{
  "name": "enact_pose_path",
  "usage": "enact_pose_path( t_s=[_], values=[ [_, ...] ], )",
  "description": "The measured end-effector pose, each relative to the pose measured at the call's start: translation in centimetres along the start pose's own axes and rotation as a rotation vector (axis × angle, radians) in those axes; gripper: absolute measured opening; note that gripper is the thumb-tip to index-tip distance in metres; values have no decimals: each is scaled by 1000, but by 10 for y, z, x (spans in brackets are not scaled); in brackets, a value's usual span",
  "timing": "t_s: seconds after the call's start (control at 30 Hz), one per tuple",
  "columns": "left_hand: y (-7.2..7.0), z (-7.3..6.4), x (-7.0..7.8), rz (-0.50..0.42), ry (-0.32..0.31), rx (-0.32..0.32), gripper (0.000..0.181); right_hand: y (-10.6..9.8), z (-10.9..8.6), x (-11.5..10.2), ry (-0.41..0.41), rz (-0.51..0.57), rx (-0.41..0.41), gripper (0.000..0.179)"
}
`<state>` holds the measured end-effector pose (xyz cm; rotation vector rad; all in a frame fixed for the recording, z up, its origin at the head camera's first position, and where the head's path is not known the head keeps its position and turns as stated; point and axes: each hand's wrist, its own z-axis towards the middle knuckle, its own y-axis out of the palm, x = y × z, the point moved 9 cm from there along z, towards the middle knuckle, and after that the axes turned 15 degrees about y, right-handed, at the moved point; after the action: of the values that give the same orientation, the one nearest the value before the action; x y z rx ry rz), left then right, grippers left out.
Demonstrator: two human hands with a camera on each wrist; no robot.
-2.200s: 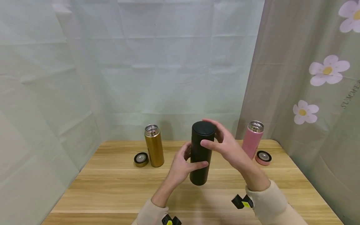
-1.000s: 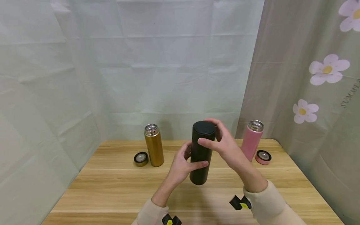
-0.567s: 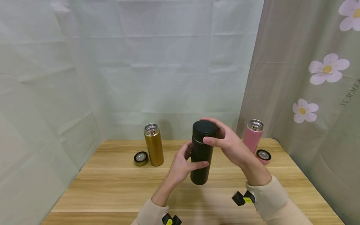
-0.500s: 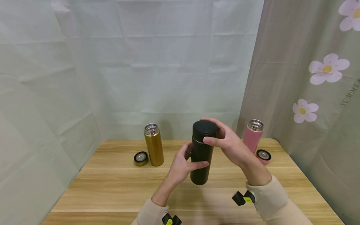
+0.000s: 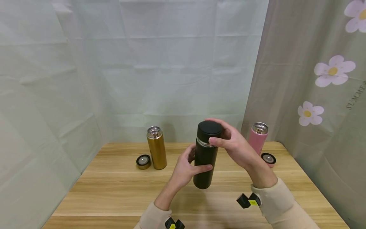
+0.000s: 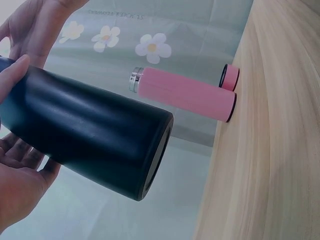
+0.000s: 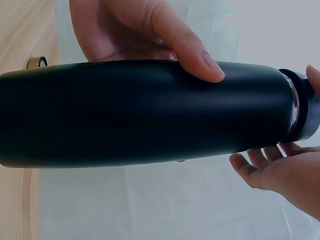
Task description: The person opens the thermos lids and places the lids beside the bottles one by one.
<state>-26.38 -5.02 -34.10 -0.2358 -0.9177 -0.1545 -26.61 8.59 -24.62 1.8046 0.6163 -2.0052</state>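
Note:
A black thermos point(image 5: 203, 165) is held up over the table, slightly tilted. My left hand point(image 5: 184, 168) grips its body from the left, thumb across the front. Around the black lid point(image 5: 210, 131) curl the fingers and thumb of my right hand point(image 5: 235, 144). The lid sits a little above the body, and a silver strip of the neck shows between them. In the right wrist view that same gap appears beside the lid point(image 7: 309, 112). The left wrist view shows the base end of the thermos point(image 6: 95, 130) hanging free of the tabletop.
On the wooden table point(image 5: 114, 190), a gold thermos point(image 5: 158, 152) stands uncapped at back left, its lid point(image 5: 143, 161) beside it. Behind my right hand stands an uncapped pink thermos point(image 5: 257, 140), with its lid point(image 5: 268, 159) to the right. Pale curtains point(image 5: 171, 79) enclose the table.
The black lid has turned and risen off the body in my right hand, baring the silver neck. My left hand has stayed in place on the body.

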Motion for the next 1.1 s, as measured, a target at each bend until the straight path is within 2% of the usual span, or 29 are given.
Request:
enact_pose_path(
  t_s=[1.1],
  values=[
    [-3,0,-3,-8,-27,19,72,-11,-5,-12,-68,33,52,68]
  ],
)
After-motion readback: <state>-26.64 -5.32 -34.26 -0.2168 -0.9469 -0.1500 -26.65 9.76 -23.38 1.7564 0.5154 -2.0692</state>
